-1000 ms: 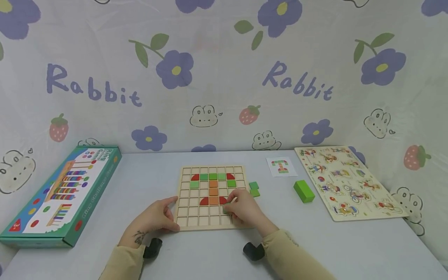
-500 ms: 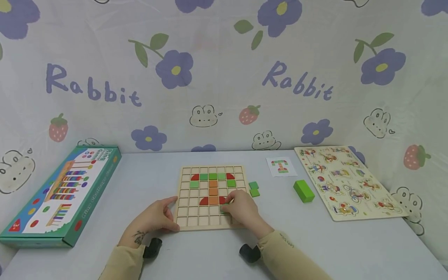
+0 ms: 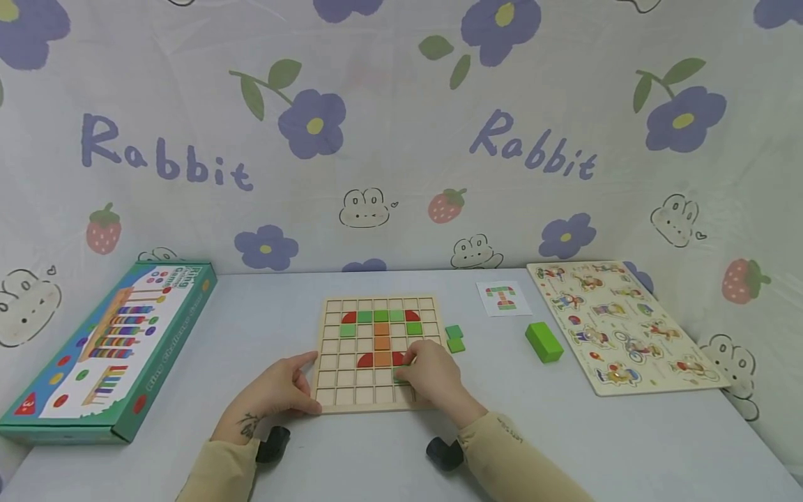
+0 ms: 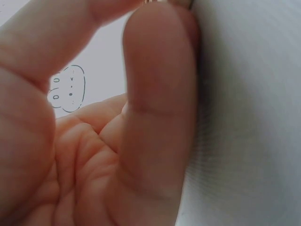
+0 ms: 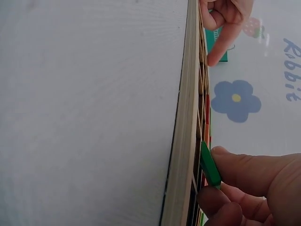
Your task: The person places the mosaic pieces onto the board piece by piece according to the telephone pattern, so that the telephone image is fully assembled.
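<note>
My right hand (image 3: 433,373) pinches a small green tile (image 5: 210,165) between thumb and fingers. In the right wrist view the tile tilts at the grid of a wooden board (image 3: 339,397), just below the red quarter-round piece (image 3: 398,358) on the right. My left hand (image 3: 276,387) touches the board's left side, index finger on the edge and thumb by the near corner. In the left wrist view the thumb (image 4: 157,94) fills the middle. Set in the grid are green squares (image 3: 380,316), orange squares (image 3: 383,344) and red quarter-rounds (image 3: 365,360).
Two loose green tiles (image 3: 455,339) lie right of the board. Behind them is a pattern card (image 3: 502,312). Further right are a green block (image 3: 544,342) and a picture puzzle board (image 3: 627,328). A ring game box (image 3: 119,348) lies on the left.
My right hand has shifted slightly left with the green tile, under the red piece. The left hand stays in place at the board's edge.
</note>
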Action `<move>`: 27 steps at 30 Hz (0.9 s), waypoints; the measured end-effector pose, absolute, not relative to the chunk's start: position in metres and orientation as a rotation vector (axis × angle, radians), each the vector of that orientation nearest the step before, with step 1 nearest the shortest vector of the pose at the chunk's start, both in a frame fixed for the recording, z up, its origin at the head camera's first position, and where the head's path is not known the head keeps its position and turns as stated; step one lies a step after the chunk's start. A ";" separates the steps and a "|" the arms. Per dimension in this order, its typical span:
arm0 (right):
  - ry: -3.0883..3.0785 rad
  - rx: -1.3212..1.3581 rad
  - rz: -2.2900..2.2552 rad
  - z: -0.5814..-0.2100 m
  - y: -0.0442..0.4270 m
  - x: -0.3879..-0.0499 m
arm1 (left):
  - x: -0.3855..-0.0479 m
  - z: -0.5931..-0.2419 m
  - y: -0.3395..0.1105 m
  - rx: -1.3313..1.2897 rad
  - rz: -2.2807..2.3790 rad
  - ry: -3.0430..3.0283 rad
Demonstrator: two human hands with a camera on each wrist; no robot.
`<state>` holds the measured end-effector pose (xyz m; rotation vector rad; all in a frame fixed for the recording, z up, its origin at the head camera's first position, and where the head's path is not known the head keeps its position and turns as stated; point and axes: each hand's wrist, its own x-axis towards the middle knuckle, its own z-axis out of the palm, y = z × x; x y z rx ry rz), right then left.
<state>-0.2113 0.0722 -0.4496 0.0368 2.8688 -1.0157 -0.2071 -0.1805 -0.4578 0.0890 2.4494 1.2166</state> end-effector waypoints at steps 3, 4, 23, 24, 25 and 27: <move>2.884 0.030 -0.987 -0.450 0.072 -0.212 | -0.207 -0.457 -0.180 0.080 1.214 2.454; 2.883 0.029 -0.978 -0.450 0.072 -0.212 | -0.207 -0.457 -0.180 0.075 1.214 2.455; 2.520 0.364 -1.648 -0.447 0.165 -0.256 | -0.207 -0.456 -0.179 0.072 1.214 2.453; 2.535 0.367 -1.622 -0.448 0.170 -0.258 | -0.207 -0.456 -0.179 0.071 1.212 2.454; 2.549 0.373 -1.593 -0.449 0.174 -0.260 | -0.207 -0.456 -0.179 0.069 1.210 2.454; 2.579 0.373 -1.531 -0.450 0.180 -0.263 | -0.207 -0.456 -0.179 0.063 1.206 2.454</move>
